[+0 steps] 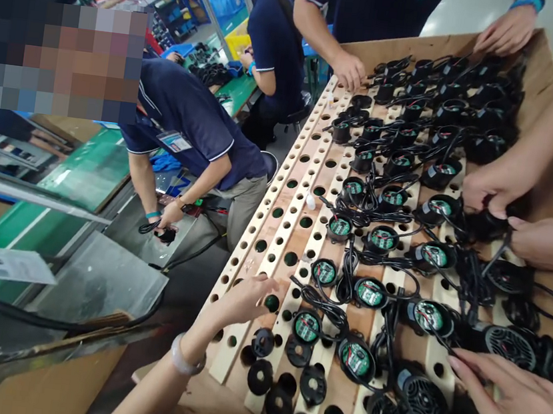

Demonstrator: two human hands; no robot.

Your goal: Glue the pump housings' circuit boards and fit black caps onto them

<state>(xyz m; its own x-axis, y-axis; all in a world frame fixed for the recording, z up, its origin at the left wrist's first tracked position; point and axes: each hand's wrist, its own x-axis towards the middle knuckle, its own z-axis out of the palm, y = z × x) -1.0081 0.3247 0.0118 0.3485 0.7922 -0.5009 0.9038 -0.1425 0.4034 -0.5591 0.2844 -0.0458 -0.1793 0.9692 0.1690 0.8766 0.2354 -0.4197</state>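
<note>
My left hand (250,298), with a bracelet on its wrist, reaches over the perforated wooden board (259,285). Its fingers are stretched out with nothing in them. Close by are round black caps (260,376) and a round black housing with a green circuit board (307,326). My right hand (509,400) pinches a thin black cable (445,343) at the right side. That cable runs toward another black housing (428,316) whose green board and red wires show. Below lies a black grille-faced unit (421,399). The fingertips' far side is hidden.
Rows of black housings (389,197) with coiled cables fill the board's right part, inside a wooden rim (549,79). Another person's hands (498,187) work at the right; a co-worker's hand (348,70) rests at the far end. A seated person (191,116) handles a cable at left.
</note>
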